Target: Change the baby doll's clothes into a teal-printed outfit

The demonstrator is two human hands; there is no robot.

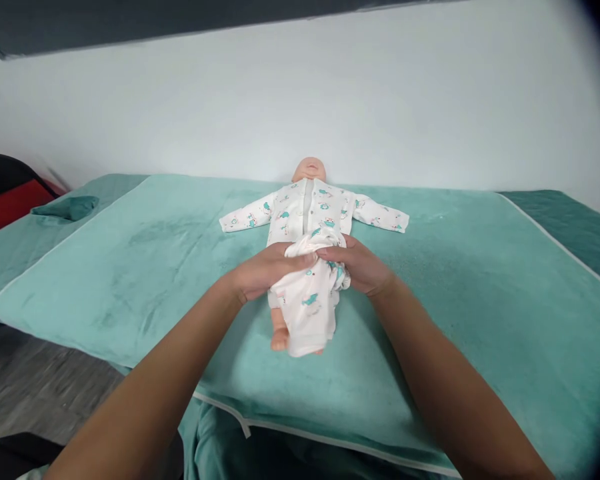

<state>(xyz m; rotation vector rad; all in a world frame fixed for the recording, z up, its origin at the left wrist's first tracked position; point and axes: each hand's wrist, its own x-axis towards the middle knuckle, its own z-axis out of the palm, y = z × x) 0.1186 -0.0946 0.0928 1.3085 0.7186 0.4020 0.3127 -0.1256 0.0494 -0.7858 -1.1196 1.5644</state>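
A baby doll point(310, 169) lies on its back with its head toward the wall. It wears a white long-sleeved top point(288, 215) with small teal and pink prints, its sleeves spread to both sides. Above the doll's lower body I hold matching printed baby trousers point(307, 313), bunched at the top and hanging down over the legs. My left hand point(267, 268) grips the bunched cloth from the left, thumb on top. From the right, my right hand point(364, 264) pinches the same cloth, the two thumbs nearly touching. One bare foot point(279, 339) shows; the other is mostly covered.
The doll lies on a teal padded bed cover point(190, 267) with white piping. A white wall point(300, 100) stands behind it, with a dark panel point(180, 23) overhead. At the far left are a red and black chair point(13, 203) and a folded teal cloth point(66, 207).
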